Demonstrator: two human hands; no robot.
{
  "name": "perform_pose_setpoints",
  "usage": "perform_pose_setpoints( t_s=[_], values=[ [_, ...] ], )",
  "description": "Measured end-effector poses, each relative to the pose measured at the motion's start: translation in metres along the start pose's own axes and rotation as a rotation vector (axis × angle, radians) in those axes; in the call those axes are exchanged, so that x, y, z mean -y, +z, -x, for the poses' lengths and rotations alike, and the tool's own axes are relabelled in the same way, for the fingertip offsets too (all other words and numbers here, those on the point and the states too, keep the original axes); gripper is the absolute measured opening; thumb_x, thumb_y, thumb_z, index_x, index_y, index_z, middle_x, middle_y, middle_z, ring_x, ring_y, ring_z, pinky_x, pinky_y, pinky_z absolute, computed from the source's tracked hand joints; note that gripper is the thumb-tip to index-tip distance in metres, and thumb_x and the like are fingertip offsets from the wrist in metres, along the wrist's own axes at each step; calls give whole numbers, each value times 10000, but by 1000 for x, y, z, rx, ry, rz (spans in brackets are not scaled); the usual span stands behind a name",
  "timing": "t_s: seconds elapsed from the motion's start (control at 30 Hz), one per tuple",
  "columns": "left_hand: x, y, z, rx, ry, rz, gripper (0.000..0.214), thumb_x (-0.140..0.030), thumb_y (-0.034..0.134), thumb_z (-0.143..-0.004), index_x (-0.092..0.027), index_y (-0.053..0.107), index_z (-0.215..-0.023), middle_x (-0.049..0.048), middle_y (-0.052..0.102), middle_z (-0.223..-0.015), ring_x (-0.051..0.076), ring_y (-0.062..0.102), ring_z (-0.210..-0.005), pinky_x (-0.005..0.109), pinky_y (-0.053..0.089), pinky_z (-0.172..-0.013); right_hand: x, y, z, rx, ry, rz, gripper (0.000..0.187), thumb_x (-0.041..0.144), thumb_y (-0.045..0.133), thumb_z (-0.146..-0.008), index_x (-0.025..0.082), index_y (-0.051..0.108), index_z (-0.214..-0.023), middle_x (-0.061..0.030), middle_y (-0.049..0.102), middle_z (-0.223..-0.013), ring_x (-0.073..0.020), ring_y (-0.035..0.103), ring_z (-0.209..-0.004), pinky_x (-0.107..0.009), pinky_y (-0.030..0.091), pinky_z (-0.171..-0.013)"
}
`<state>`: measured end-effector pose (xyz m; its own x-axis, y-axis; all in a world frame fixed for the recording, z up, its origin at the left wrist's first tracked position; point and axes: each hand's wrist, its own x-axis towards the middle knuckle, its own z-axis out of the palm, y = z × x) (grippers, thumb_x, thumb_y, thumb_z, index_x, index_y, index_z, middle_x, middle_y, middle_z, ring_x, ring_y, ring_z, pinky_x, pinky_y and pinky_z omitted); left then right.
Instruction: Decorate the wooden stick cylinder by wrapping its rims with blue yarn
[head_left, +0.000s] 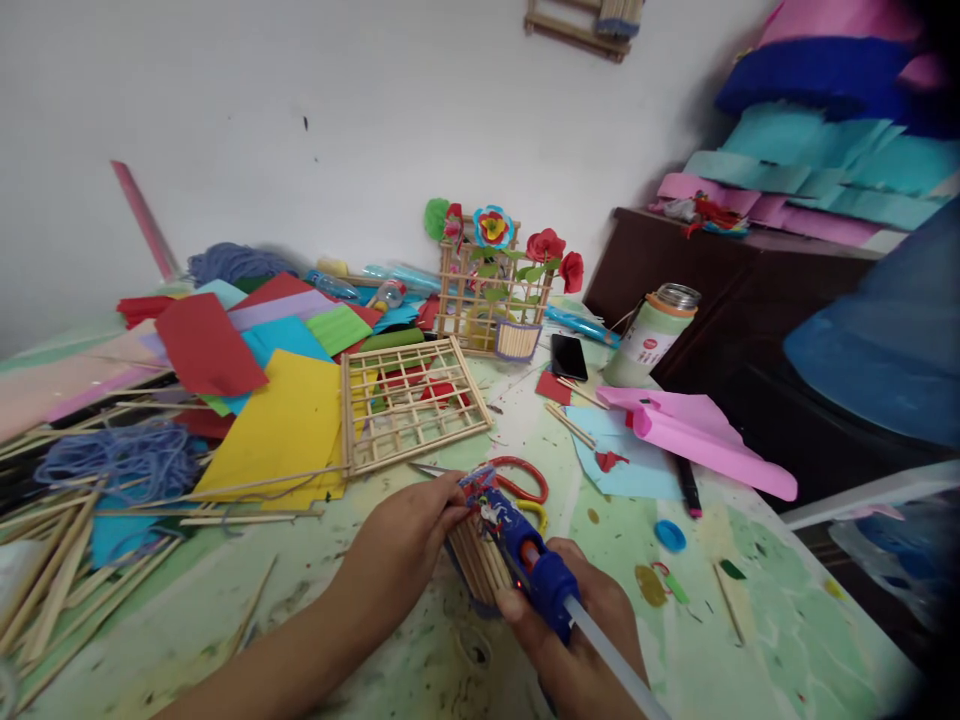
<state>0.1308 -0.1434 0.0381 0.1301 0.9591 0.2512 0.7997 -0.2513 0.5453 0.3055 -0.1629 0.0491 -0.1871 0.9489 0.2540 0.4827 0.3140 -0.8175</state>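
My right hand (589, 630) is wrapped round a blue hot glue gun (551, 578), with a long pale glue stick (611, 655) sticking out of its back. A small red light glows on the gun. My left hand (409, 530) pinches the top end of a small piece made of wooden sticks (480, 568) laid side by side, with blue along its lower edge. The gun's front end lies over this piece near my left fingertips; the nozzle tip is hard to make out. Just beyond are red and yellow scissors (529, 478), partly hidden by the gun.
A stick lattice frame (416, 400) lies ahead, with a lattice flower stand (487, 290) behind it. Coloured paper (277, 420), blue yarn (124, 460) and loose sticks (67, 580) crowd the left. To the right are a phone (568, 357), a bottle (649, 335) and pink paper (705, 435).
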Motion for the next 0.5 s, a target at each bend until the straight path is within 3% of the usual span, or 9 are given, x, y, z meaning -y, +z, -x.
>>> perform_pose_setpoints(
  t_s=[0.5],
  values=[
    [4, 3, 2, -30, 36, -19, 233, -258, 409, -882, -200, 578, -1030, 57, 688, -978, 193, 642, -869, 307, 502, -760, -2, -9, 0, -63, -22, 136, 469, 561, 475, -789, 172, 528, -533, -28, 510, -539, -126, 487, -515, -225, 373, -456]
  ],
)
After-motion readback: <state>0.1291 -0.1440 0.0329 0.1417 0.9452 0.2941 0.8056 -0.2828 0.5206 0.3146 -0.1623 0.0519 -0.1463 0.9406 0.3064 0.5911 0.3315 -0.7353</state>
